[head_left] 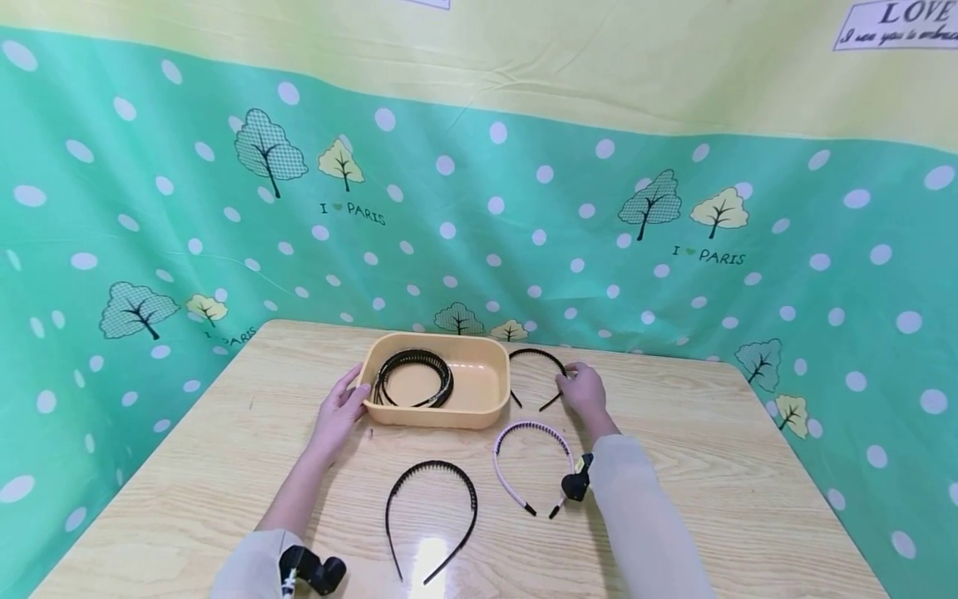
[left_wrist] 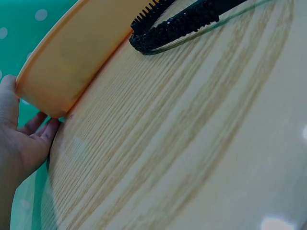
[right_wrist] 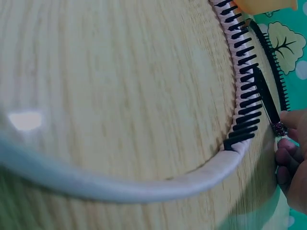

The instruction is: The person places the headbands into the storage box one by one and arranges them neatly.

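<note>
A shallow orange-yellow plastic tray (head_left: 437, 418) stands at the back of the table, with several black headbands (head_left: 448, 380) stacked in its left half. My left hand (head_left: 338, 420) grips the tray's left end, thumb at the rim and fingers low on the wall, as the left wrist view shows. Just right of the tray, my right hand (head_left: 586, 393) pinches one side of a black toothed headband (head_left: 550, 357). The right wrist view shows small sparkly beads on this headband near the fingers.
A pale pink headband (head_left: 500, 471) with dark teeth and black tips lies in front of the right hand. Nearer the front lies another black headband (head_left: 432, 463), its ends toward me. Behind the wooden table (head_left: 711, 499) hangs a green dotted curtain (head_left: 524, 208).
</note>
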